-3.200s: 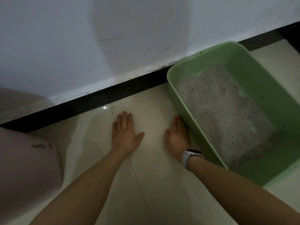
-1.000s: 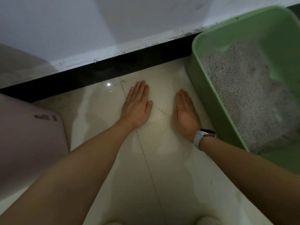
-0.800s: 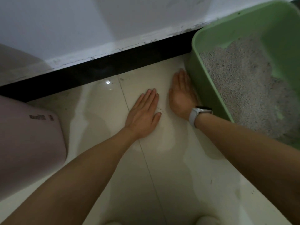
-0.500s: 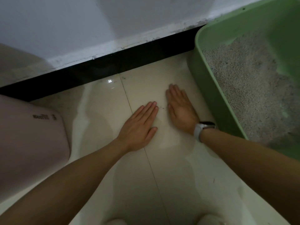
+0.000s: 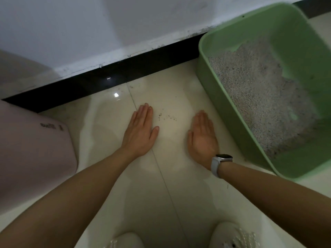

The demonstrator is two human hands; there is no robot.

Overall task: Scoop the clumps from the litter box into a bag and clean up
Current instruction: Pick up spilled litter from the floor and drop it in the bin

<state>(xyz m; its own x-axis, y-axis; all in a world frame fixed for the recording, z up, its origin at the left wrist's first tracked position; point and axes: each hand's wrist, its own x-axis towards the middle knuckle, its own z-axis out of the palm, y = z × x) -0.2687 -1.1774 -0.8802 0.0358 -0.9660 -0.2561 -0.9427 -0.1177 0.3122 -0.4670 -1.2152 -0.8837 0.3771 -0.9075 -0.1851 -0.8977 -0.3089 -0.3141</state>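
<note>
On the pale floor tiles by the wall, sweep the stray grains, between the flat, empty left hand and right hand, into one pile before lifting them toward the litter box at two o'clock.

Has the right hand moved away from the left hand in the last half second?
Yes. The right hand has swung out toward the green litter box, leaving scattered litter grains exposed beside the left hand.

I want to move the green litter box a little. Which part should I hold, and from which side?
Probably the rolled rim of the green litter box, on the long near wall beside the right hand. Come from the left, fingers over the lip. The walls are smooth and slope outward, and the litter fills the inside.
</note>
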